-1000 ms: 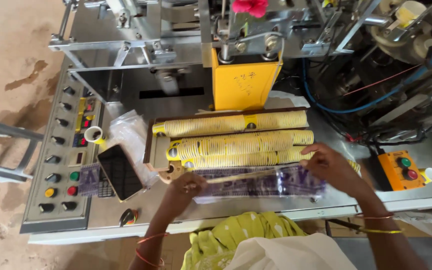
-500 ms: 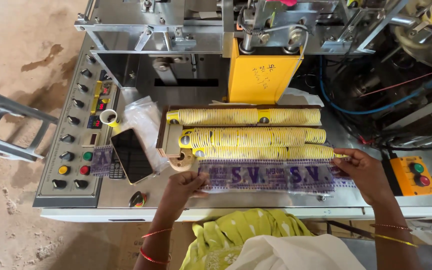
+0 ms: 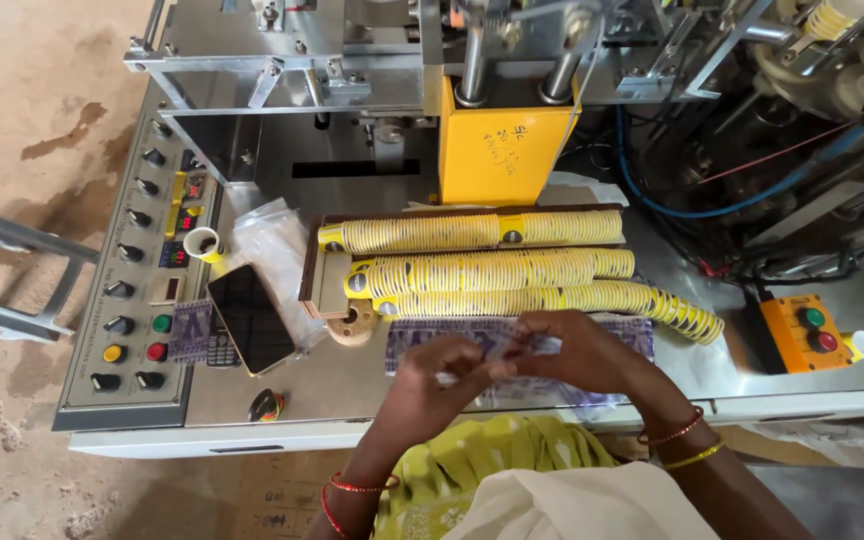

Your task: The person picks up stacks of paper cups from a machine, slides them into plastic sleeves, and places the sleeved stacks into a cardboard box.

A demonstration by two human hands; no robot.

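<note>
1. Head view, hands: both hands meet at the near middle of the bench. Left hand (image 3: 439, 372) has its fingers pinched together on a clear plastic sleeve (image 3: 512, 352) with purple print; right hand (image 3: 577, 352) is likewise clamped on the same sleeve, its fingers curled over the top edge. The two hands touch, or nearly so, at the fingertips.

2. Head view, sleeve: it lies flat on the bench, long axis running left to right, directly under and between the hands. Purple print shows past the right hand towards the right (the far end looks slightly crumpled).

3. Head view, cups: three rows of nested yellow cups (image 3: 492, 270) lie on their sides just beyond the hands, away from the person, long axes also left to right and parallel to the sleeve. The nearest row is closest to the right hand and trails off to the right, curving at its end.

4. Head view, surroundings: a phone (image 3: 250, 318) lies well left of the hands, beside a panel (image 3: 137, 300) of knobs and coloured buttons. A yellow housing (image 3: 497, 150) stands behind the cups.

5. Hard to make out: the hands cover the sleeve's middle, so whether its mouth is open cannot be told. Both forearms are cut off by the lower edge.
</note>
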